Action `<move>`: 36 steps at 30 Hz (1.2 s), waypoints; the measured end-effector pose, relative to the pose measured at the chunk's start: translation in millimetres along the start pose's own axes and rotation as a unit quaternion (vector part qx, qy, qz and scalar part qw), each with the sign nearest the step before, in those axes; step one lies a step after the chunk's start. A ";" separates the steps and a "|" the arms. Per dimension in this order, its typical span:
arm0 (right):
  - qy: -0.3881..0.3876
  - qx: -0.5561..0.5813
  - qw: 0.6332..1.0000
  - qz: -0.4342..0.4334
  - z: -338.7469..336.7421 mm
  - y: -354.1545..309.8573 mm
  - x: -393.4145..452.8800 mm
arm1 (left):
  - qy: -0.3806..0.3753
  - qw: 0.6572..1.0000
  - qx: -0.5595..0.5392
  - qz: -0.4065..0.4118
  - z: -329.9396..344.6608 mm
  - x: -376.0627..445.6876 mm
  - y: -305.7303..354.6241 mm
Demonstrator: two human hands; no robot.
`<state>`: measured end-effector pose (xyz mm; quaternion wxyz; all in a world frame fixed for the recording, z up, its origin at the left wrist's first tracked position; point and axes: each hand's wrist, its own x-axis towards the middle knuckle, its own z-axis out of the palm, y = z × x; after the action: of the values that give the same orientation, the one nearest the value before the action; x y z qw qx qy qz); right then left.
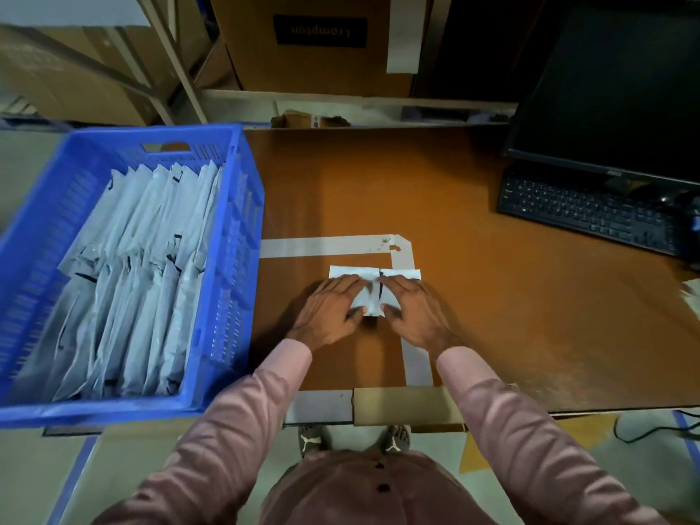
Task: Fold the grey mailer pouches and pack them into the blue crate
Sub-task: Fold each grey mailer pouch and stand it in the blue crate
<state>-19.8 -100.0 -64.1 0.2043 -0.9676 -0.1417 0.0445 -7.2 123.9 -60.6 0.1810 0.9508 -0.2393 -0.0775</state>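
Note:
A grey mailer pouch (371,293) lies partly folded on the brown table, inside a square marked with white tape. My left hand (328,311) presses flat on its left half and my right hand (413,311) presses flat on its right half, fingers fairly straight. Both side flaps meet at a seam between my hands. At the left stands the blue crate (242,206), holding several folded grey pouches (140,267) stood on edge in rows.
A black keyboard (591,214) and a dark monitor (613,89) occupy the table's far right. Cardboard boxes (322,43) stand on shelving behind the table. White tape (325,246) marks the work square. The table's front edge runs just before my feet.

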 end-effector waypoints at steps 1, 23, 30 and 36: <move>-0.008 0.015 1.000 0.006 -0.6 -4.2 4.4 | -0.009 1.000 -0.007 -0.012 -2.6 4.9 2.8; 0.022 -0.013 0.996 0.088 -24.1 26.9 -3.4 | 0.037 0.995 -0.038 -0.080 -18.9 8.1 -12.6; 0.000 0.077 0.997 0.011 -5.5 0.8 -8.2 | -0.008 0.997 -0.058 -0.039 -4.8 6.8 5.7; 0.013 -0.016 0.999 0.043 -20.3 31.6 -26.8 | 0.023 0.997 -0.012 -0.068 -8.1 -8.3 -17.1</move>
<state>-34.4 -143.3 -57.7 0.1885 -0.9764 -0.0980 0.0382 -5.2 144.4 -59.1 0.1923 0.9640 -0.1694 -0.0705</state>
